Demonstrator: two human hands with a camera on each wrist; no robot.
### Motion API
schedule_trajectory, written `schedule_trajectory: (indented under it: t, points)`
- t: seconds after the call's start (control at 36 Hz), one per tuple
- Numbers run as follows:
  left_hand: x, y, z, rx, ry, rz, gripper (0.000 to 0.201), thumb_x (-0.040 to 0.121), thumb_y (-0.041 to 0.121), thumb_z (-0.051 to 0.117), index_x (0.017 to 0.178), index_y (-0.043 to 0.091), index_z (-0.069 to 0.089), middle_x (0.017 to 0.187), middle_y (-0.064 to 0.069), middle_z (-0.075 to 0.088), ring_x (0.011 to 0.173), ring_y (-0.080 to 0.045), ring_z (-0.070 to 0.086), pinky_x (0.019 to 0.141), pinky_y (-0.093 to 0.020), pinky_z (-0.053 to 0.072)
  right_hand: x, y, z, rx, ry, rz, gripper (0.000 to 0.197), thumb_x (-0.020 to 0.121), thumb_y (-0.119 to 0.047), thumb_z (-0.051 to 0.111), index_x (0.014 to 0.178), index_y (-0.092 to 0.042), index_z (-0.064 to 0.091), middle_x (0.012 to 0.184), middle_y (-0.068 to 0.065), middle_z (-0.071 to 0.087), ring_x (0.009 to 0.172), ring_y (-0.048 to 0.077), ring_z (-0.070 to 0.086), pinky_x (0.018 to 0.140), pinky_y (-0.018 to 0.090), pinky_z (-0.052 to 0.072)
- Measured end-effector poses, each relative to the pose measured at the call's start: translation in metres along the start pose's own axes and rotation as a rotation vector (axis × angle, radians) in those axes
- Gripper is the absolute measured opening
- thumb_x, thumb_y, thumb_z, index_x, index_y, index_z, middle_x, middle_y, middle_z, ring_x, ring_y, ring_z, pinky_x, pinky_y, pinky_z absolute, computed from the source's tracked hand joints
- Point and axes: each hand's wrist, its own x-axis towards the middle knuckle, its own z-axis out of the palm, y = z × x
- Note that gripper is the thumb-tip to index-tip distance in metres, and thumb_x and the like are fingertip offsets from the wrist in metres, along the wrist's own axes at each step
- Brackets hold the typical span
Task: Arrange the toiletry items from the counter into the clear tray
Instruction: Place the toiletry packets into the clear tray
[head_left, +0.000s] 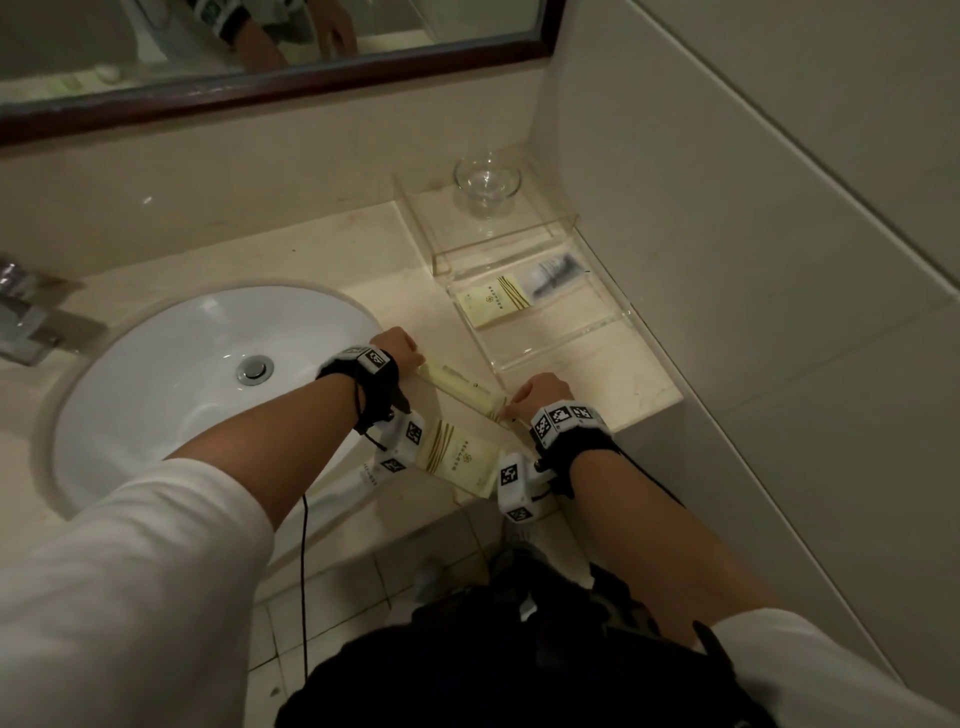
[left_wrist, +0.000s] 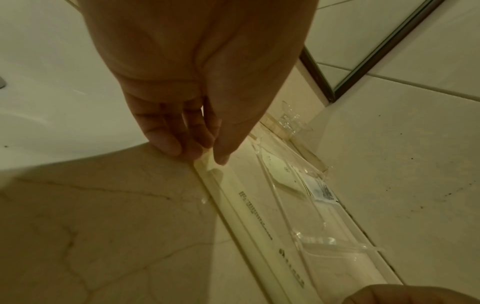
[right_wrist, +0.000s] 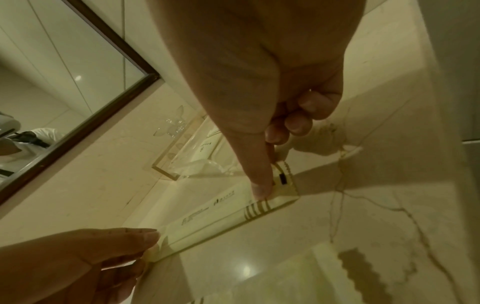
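Pinching opposite ends, a long cream packet (head_left: 462, 385) is held by both hands just above the counter (head_left: 311, 249), beside the clear tray (head_left: 545, 312). The left hand (head_left: 397, 347) is seen palm-down near the sink (head_left: 208, 374), thumb and fingertips (left_wrist: 166, 142) closed on the far end. The right hand (head_left: 540, 389) is curled, thumb pressed onto the striped end against the index finger. A square sachet (head_left: 457, 457) lies flat between the wrists. Two sachets already lie in the tray's middle compartment; a glass bowl (head_left: 487, 179) occupies the rear one.
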Motion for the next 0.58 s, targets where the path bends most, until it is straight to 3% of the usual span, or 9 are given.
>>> schedule_trajectory:
  t: [0.06, 0.17, 0.22, 0.25, 0.28, 0.33, 0.5, 0.58]
  points:
    - [0.004, 0.0, 0.002, 0.021, 0.016, 0.015, 0.036, 0.09, 0.017, 0.055, 0.058, 0.021, 0.041, 0.06, 0.003, 0.04, 0.058, -0.014, 0.039, 0.051, -0.022, 0.026, 0.0, 0.0, -0.001, -0.001, -0.009, -0.004, 0.031, 0.07, -0.028, 0.082, 0.091, -0.006, 0.073, 0.095, 0.011, 0.072, 0.075, 0.02, 0.062, 0.071, 0.021, 0.047]
    - [0.002, 0.003, 0.0, 0.054, 0.03, 0.026, 0.034, 0.092, 0.017, 0.052, 0.061, 0.022, 0.039, 0.066, 0.003, 0.044, 0.07, -0.02, 0.046, 0.055, -0.025, 0.031, 0.0, 0.0, -0.002, -0.03, -0.017, -0.029, 0.025, 0.069, -0.027, 0.082, 0.084, -0.01, 0.072, 0.09, 0.008, 0.071, 0.077, 0.02, 0.063, 0.07, 0.022, 0.048]
    - [0.0, 0.005, -0.002, 0.043, 0.017, 0.026, 0.017, 0.094, 0.018, 0.051, 0.076, 0.018, 0.053, 0.086, -0.004, 0.056, 0.083, -0.024, 0.054, 0.071, -0.029, 0.041, 0.001, 0.0, -0.005, -0.063, -0.011, -0.051, 0.016, 0.07, -0.022, 0.08, 0.08, -0.011, 0.073, 0.087, 0.007, 0.072, 0.08, 0.021, 0.067, 0.071, 0.023, 0.051]
    - [0.001, 0.004, -0.002, 0.025, 0.017, 0.032, 0.01, 0.094, 0.019, 0.051, 0.094, 0.014, 0.059, 0.102, -0.009, 0.06, 0.097, -0.028, 0.056, 0.082, -0.032, 0.042, 0.003, -0.001, -0.006, -0.085, -0.005, -0.063, 0.011, 0.07, -0.019, 0.078, 0.077, -0.011, 0.075, 0.086, 0.007, 0.073, 0.079, 0.022, 0.068, 0.071, 0.025, 0.054]
    - [0.003, 0.003, -0.002, 0.017, 0.026, 0.029, 0.019, 0.094, 0.02, 0.051, 0.109, 0.01, 0.058, 0.114, -0.012, 0.059, 0.108, -0.03, 0.055, 0.089, -0.034, 0.042, 0.003, -0.002, -0.008, -0.11, 0.002, -0.072, 0.008, 0.071, -0.017, 0.076, 0.076, -0.011, 0.076, 0.084, 0.007, 0.074, 0.078, 0.022, 0.068, 0.072, 0.026, 0.056]
    - [0.001, 0.004, -0.002, 0.005, 0.04, 0.037, 0.028, 0.094, 0.023, 0.051, 0.118, 0.008, 0.055, 0.123, -0.013, 0.058, 0.114, -0.031, 0.053, 0.093, -0.034, 0.041, 0.004, -0.002, -0.01, -0.141, 0.01, -0.084, 0.007, 0.073, -0.013, 0.074, 0.078, -0.01, 0.077, 0.083, 0.008, 0.074, 0.078, 0.022, 0.069, 0.073, 0.028, 0.057]
    - [0.001, 0.008, -0.008, -0.118, 0.006, 0.035, 0.027, 0.092, 0.022, 0.056, 0.114, 0.007, 0.057, 0.121, -0.017, 0.055, 0.109, -0.035, 0.056, 0.096, -0.042, 0.049, 0.01, 0.001, -0.014, -0.149, -0.025, -0.098, 0.01, 0.08, -0.011, 0.066, 0.081, -0.012, 0.077, 0.091, 0.008, 0.074, 0.086, 0.023, 0.068, 0.073, 0.024, 0.053]
    - [0.0, 0.012, -0.014, -0.232, -0.027, 0.038, 0.017, 0.091, 0.018, 0.057, 0.106, 0.009, 0.056, 0.111, -0.013, 0.053, 0.097, -0.028, 0.053, 0.091, -0.041, 0.051, 0.015, 0.0, -0.024, -0.142, -0.007, -0.088, 0.012, 0.08, -0.012, 0.064, 0.081, -0.014, 0.076, 0.094, 0.005, 0.073, 0.091, 0.022, 0.066, 0.077, 0.024, 0.053]
